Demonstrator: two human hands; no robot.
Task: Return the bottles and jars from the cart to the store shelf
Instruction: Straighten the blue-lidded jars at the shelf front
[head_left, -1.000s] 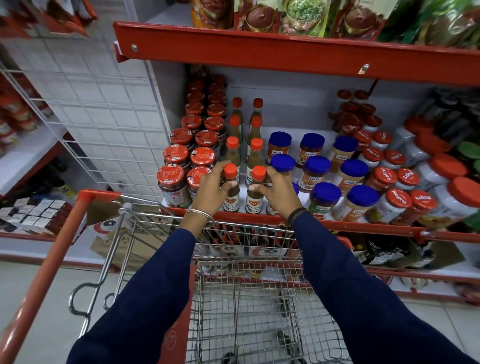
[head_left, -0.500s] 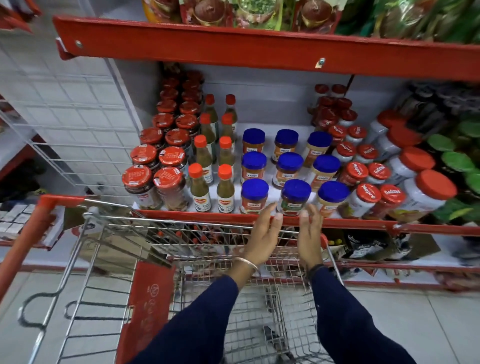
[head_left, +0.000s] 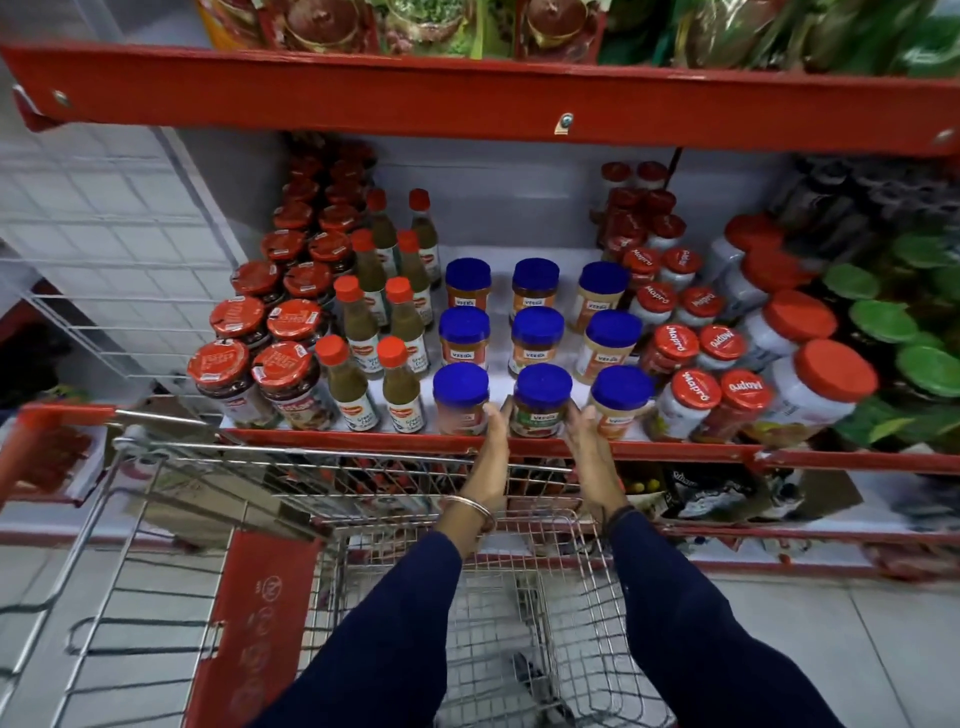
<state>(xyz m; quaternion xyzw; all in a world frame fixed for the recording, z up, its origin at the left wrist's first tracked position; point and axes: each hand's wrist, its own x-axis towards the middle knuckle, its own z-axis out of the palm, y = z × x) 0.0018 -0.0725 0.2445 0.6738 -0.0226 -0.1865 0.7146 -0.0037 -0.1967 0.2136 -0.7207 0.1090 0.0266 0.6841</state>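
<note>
A blue-lidded jar (head_left: 541, 400) stands at the front middle of the store shelf (head_left: 363, 441). My left hand (head_left: 491, 447) presses its left side and my right hand (head_left: 589, 447) presses its right side, so both hands clasp it. Blue-lidded jars (head_left: 535, 283) fill three rows behind and beside it. Orange-capped green sauce bottles (head_left: 397, 384) stand in rows to the left. The wire cart (head_left: 467, 597) sits below my arms; no bottles or jars show in the visible part of its basket.
Red-lidded dark jars (head_left: 283, 379) line the shelf's left end. Red-lidded white jars (head_left: 693, 395) and green-lidded jars (head_left: 930, 369) crowd the right. A red shelf edge (head_left: 467, 98) hangs overhead. A white wire grid panel (head_left: 104, 249) stands on the left.
My hands left the green sauce bottles, moved right along the shelf front, and now clasp the front middle blue-lidded jar. The view shifted right too.
</note>
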